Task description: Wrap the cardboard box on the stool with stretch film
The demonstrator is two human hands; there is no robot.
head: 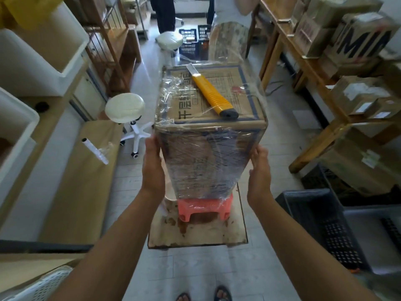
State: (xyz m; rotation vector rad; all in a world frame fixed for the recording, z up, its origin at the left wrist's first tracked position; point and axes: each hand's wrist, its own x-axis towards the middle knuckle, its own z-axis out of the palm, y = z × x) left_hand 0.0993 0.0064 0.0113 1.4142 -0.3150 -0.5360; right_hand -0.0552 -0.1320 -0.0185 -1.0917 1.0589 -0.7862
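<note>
A tall cardboard box (208, 161) stands upright on a small pink plastic stool (204, 208). Clear stretch film covers its sides and folds over the top edges. A yellow utility knife (211, 92) lies diagonally on the box top. My left hand (153, 168) lies flat against the box's left side, fingers pointing up. My right hand (259, 170) is at the right side with fingers apart, close to the film or touching it. A nearly used-up film roll (95, 151) lies on the bench at the left.
The stool stands on a stained cardboard sheet (195, 235) on the tiled floor. A white swivel stool (125, 109) is at the left, wooden shelves with boxes (347, 51) at the right, dark crates (321, 224) near right. People stand at the far end.
</note>
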